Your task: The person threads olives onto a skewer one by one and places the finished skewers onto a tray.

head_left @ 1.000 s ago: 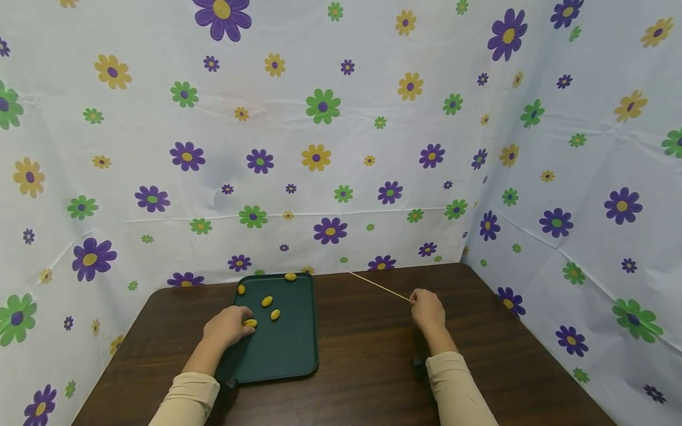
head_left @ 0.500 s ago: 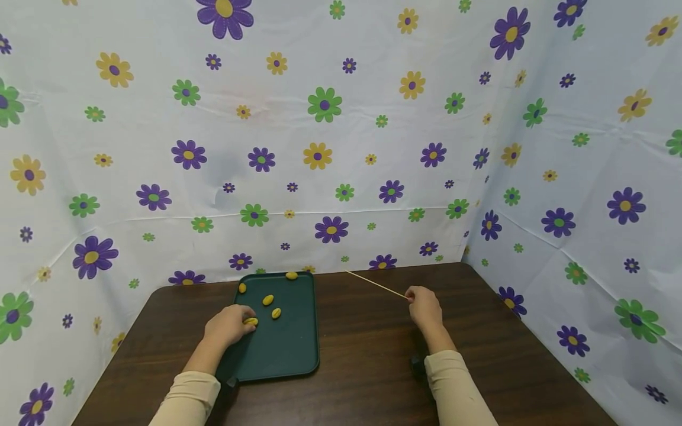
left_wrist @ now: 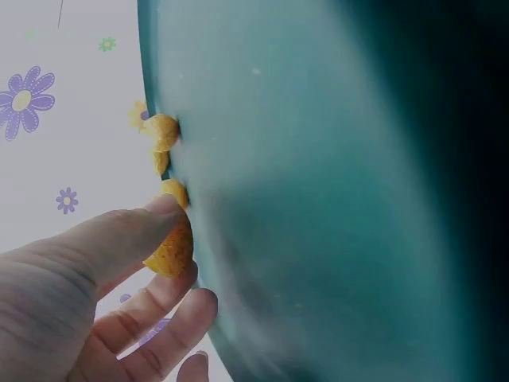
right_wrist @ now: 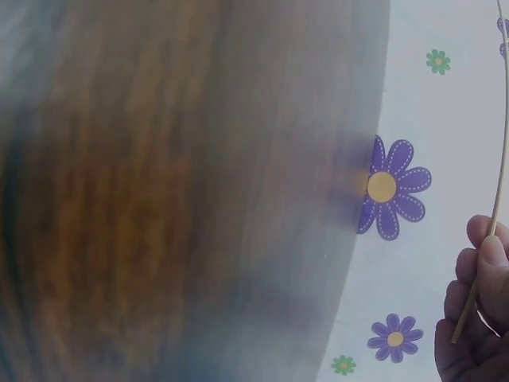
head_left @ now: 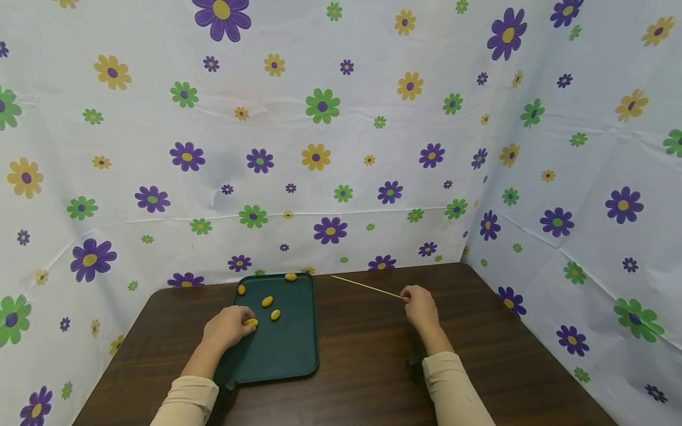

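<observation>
Pinching one yellow piece (head_left: 251,323) in your left hand (head_left: 227,326); four others (head_left: 267,302) lying toward tray's (head_left: 282,355) far edge; right hand (head_left: 420,309) gripping one stick (head_left: 367,286).

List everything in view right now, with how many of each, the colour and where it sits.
Held piece: one, yellow, pinched in the left hand.
Loose pieces: four, yellow, on the tray, two by its rim, two farther in.
Stick: one, pale tan, one end in the right hand.
Tray: one, dark green, on the table's left part.
Table: one, dark brown, below everything.
Cloth: white with purple, yellow and green flowers, behind and beside the table; sheet count unclear.
Blocks: two, black, one beside each cuff; details unclear.
Sleeves: two, cream, on the forearms.
Hands: two, bare, left over the tray, right over the table.
</observation>
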Demonstrator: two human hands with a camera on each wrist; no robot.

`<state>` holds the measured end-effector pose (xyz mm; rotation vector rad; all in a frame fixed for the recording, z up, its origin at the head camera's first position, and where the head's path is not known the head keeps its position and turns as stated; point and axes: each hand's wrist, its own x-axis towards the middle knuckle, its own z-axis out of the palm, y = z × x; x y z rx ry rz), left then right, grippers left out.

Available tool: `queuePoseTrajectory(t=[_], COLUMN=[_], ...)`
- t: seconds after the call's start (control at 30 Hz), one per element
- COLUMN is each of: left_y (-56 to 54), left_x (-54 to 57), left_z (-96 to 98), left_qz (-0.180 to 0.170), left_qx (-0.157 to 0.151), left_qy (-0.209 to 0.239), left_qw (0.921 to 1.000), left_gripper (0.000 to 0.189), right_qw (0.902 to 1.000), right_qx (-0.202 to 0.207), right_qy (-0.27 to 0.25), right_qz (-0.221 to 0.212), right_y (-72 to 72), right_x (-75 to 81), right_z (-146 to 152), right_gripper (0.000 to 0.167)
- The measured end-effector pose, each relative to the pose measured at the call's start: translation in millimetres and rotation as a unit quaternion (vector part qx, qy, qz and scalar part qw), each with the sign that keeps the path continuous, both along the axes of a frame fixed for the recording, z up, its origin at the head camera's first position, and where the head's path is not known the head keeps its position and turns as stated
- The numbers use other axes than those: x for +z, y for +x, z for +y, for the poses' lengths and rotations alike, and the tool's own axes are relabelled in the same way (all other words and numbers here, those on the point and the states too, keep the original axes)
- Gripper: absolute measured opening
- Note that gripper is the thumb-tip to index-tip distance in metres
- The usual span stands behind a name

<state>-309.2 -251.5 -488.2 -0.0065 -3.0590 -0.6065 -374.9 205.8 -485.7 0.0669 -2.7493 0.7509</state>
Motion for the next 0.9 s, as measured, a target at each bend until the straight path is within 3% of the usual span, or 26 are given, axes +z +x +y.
queuePoseTrajectory(t=[0.27,0.5,0.9], left_y=[-4.4,-4.9,-4.5], left_x=[9.0,18.9,27.8], left_z=[6.8,18.0,32.8], left_qz=[0.029,0.051,0.07], left_qx=[-0.015,-0.036,-0.065], left_qy=[0.022,0.066,0.111], left_qw=[0.9992,0.9959,0.9893], left_gripper=[0.026,0.026,0.02], right_qw=[0.999,0.9968,0.9951], right_qx=[0.018,0.031,0.052], right_qy=[0.01,0.005,0.009], right_qz=[0.039,0.074,0.084], right_y=[1.4,4.3,7.1], right_x=[4.1,10.4,18.7], right_z=[-6,-11,-26], right_gripper=[0.015,0.02,0.026])
